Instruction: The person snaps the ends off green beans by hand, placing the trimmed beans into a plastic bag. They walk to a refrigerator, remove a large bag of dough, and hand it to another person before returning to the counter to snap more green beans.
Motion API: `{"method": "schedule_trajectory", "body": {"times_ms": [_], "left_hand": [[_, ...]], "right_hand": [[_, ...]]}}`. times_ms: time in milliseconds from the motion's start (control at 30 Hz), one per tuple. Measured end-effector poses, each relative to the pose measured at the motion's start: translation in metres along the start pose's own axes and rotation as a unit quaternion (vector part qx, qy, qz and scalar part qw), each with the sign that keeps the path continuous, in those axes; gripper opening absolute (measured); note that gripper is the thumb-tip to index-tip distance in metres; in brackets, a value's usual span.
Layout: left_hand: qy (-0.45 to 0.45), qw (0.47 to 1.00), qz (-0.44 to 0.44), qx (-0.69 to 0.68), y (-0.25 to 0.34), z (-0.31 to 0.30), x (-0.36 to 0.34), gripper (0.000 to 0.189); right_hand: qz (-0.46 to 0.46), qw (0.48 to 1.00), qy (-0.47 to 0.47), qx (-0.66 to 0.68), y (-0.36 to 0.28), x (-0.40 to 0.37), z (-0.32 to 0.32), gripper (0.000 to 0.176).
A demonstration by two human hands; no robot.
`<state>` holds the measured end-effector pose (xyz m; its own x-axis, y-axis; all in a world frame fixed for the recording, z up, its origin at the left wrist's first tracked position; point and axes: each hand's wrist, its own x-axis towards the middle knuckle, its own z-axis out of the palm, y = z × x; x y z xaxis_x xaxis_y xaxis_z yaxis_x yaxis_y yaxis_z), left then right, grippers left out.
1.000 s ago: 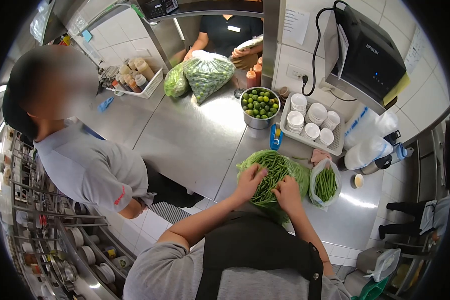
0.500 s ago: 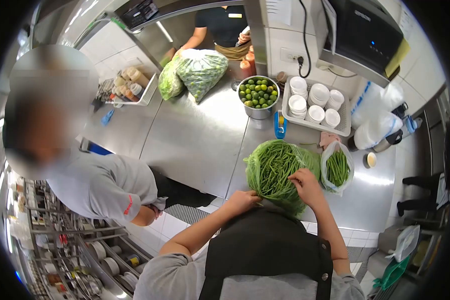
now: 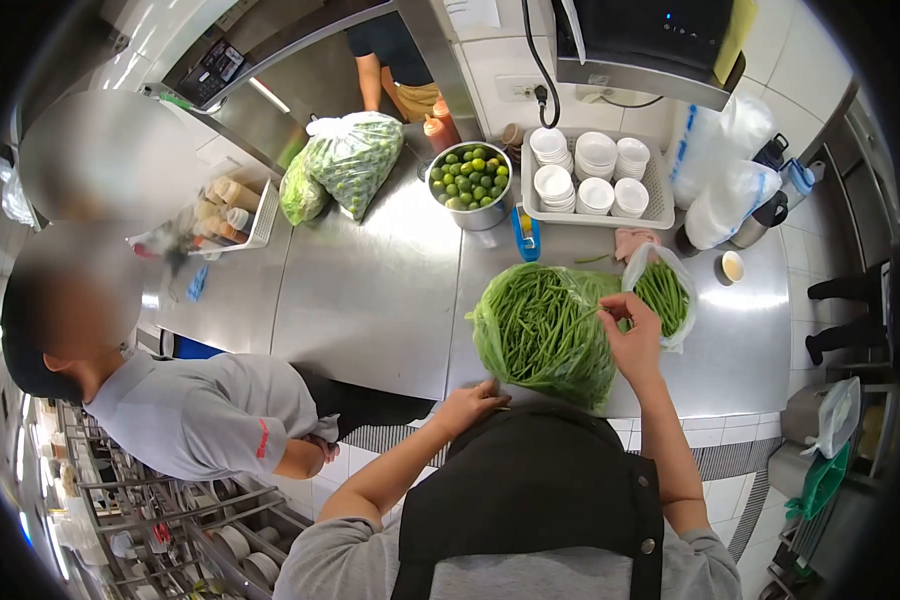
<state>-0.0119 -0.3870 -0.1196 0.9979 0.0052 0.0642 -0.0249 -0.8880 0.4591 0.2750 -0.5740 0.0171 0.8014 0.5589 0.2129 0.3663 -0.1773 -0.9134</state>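
A large clear bag of green beans [image 3: 542, 330] lies open on the steel counter [image 3: 370, 300] in front of me. My right hand [image 3: 630, 335] is raised at the bag's right side and pinches a single green bean between its fingertips. My left hand [image 3: 470, 403] rests at the counter's near edge, touching the lower left corner of the big bag, fingers loosely curled. A smaller bag of green beans [image 3: 662, 293] stands just right of my right hand.
A metal bowl of limes [image 3: 469, 183], a tray of white cups [image 3: 592, 180] and two bags of greens [image 3: 350, 160] sit at the back. A person in a grey shirt [image 3: 200, 410] stands at my left; another stands behind the counter [image 3: 395, 60]. White jugs [image 3: 720, 190] are at the right.
My left hand left the beans and dropped to the bag's near corner. My right hand rose from the pile toward the small bag with one bean. The view tilted down.
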Motion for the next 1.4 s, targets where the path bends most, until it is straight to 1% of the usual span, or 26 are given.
{"method": "schedule_trajectory", "body": {"times_ms": [33, 67, 133, 233, 333, 433, 467, 567, 667, 700, 800, 833, 900, 933, 1000, 1033, 1100, 1133, 1167, 1200, 1300, 1400], "left_hand": [[0.011, 1.000, 0.003, -0.012, 0.000, -0.002, 0.000, 0.030], [0.026, 0.998, -0.015, -0.047, 0.002, -0.004, 0.002, 0.031], [0.061, 0.990, -0.052, -0.119, 0.006, -0.008, 0.006, 0.033], [0.184, 0.953, -0.070, -0.232, 0.042, -0.053, 0.046, 0.034], [0.288, 0.927, -0.047, -0.237, 0.078, -0.090, 0.107, 0.033], [0.267, 0.921, -0.057, -0.277, 0.091, -0.100, 0.136, 0.028], [0.274, 0.915, -0.064, -0.288, 0.089, -0.097, 0.142, 0.027], [0.281, 0.903, -0.075, -0.316, 0.080, -0.092, 0.148, 0.025], [0.261, 0.907, -0.065, -0.325, 0.076, -0.093, 0.143, 0.024], [0.251, 0.909, -0.062, -0.327, 0.075, -0.094, 0.141, 0.024], [0.234, 0.913, -0.043, -0.331, 0.068, -0.094, 0.134, 0.025], [0.229, 0.914, -0.035, -0.333, 0.066, -0.093, 0.131, 0.025], [0.233, 0.914, -0.010, -0.332, 0.065, -0.094, 0.129, 0.026], [0.236, 0.914, 0.002, -0.332, 0.065, -0.098, 0.128, 0.027], [0.225, 0.908, -0.014, -0.352, 0.066, -0.109, 0.126, 0.026], [0.220, 0.905, -0.022, -0.363, 0.065, -0.115, 0.127, 0.025], [0.246, 0.901, -0.039, -0.355, 0.060, -0.118, 0.130, 0.023], [0.258, 0.899, -0.047, -0.351, 0.058, -0.120, 0.132, 0.022], [0.271, 0.895, -0.050, -0.351, 0.057, -0.124, 0.134, 0.017], [0.278, 0.891, -0.050, -0.356, 0.055, -0.126, 0.135, 0.016], [0.287, 0.882, -0.057, -0.369, 0.052, -0.130, 0.139, 0.014], [0.278, 0.883, -0.065, -0.372, 0.052, -0.133, 0.143, 0.011]], "right_hand": [[0.020, 1.000, 0.002, 0.018, 0.001, 0.000, -0.003, 0.012], [0.039, 0.999, 0.004, 0.035, 0.001, 0.000, -0.004, 0.011], [0.023, 0.999, 0.002, 0.049, 0.000, 0.000, -0.003, 0.011], [-0.013, 0.999, -0.020, 0.045, -0.007, -0.002, 0.002, 0.011], [-0.051, 0.996, -0.075, 0.026, -0.021, -0.002, 0.013, 0.013], [-0.068, 0.991, -0.111, 0.014, -0.039, -0.003, 0.023, 0.014], [-0.068, 0.991, -0.118, 0.012, -0.044, -0.003, 0.025, 0.013], [-0.085, 0.991, -0.099, 0.009, -0.048, -0.001, 0.026, 0.010], [-0.032, 0.995, -0.095, 0.003, -0.051, -0.003, 0.026, 0.007], [-0.046, 0.994, -0.101, -0.010, -0.053, -0.004, 0.026, 0.007], [0.025, 0.994, -0.110, 0.004, -0.046, -0.013, 0.034, 0.006], [0.085, 0.986, -0.118, 0.076, -0.040, -0.015, 0.035, 0.006], [0.200, 0.946, -0.132, 0.218, -0.028, -0.019, 0.036, 0.007], [0.232, 0.927, -0.119, 0.269, -0.029, -0.021, 0.037, 0.007], [0.291, 0.878, -0.093, 0.369, -0.030, -0.024, 0.040, 0.008], [0.278, 0.902, -0.087, 0.318, -0.026, -0.025, 0.041, 0.008], [0.249, 0.942, -0.071, 0.215, -0.013, -0.029, 0.045, 0.009], [0.197, 0.970, -0.061, 0.126, -0.012, -0.032, 0.047, 0.010], [0.142, 0.988, -0.051, 0.036, -0.011, -0.035, 0.050, 0.012], [0.086, 0.994, -0.041, -0.055, -0.011, -0.037, 0.053, 0.013], [0.144, 0.979, -0.124, 0.077, -0.047, -0.036, 0.062, 0.018], [0.217, 0.930, -0.158, 0.253, -0.056, -0.045, 0.071, 0.020]]}}
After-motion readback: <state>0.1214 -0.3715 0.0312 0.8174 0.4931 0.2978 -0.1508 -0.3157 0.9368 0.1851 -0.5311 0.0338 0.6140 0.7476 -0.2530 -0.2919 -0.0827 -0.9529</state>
